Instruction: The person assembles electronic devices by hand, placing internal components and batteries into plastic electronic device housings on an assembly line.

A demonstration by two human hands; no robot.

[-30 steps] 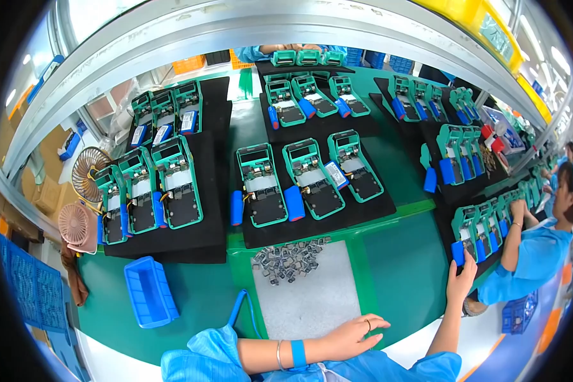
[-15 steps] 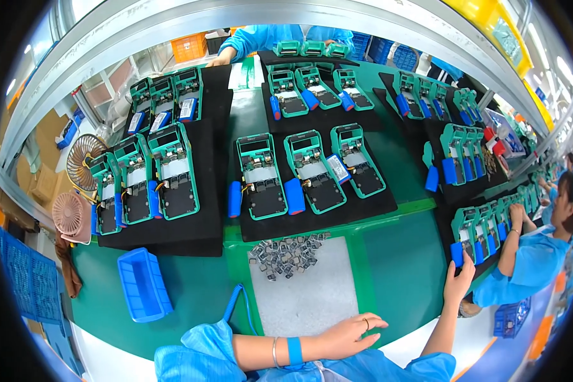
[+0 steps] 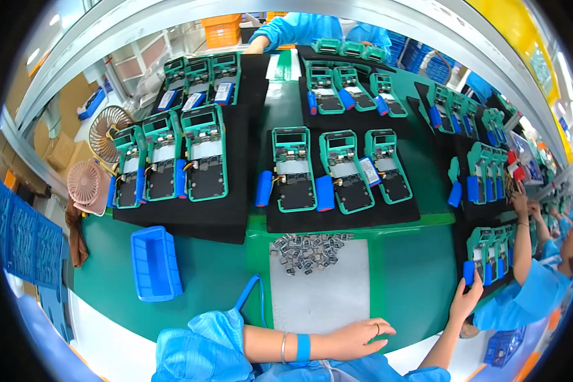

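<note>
My left hand (image 3: 361,337) is open, fingers stretched to the right with a ring on one, over the near edge of a whitish mat (image 3: 321,286). Small square metallic parts (image 3: 309,253) lie in a loose heap on the mat's far end. At the right, my right hand (image 3: 466,299) has thumb and fingers around the lower end of a blue battery pack (image 3: 468,272). This pack is at the left end of a row of green device housings (image 3: 481,245) on a black pad; the exact finger contact is partly hidden.
Black pads with more open green housings (image 3: 291,169) and blue packs cover the far table. A blue bin (image 3: 156,264) stands left, near two small fans (image 3: 88,184). A coiled blue cord (image 3: 254,293) runs by my left sleeve. Co-workers sit at right (image 3: 522,299) and opposite (image 3: 325,28).
The whole view has shifted, so the table appears further right. My hands keep nearly the same pose. The right-hand co-worker's hands have moved from the near row to the pad behind it.
</note>
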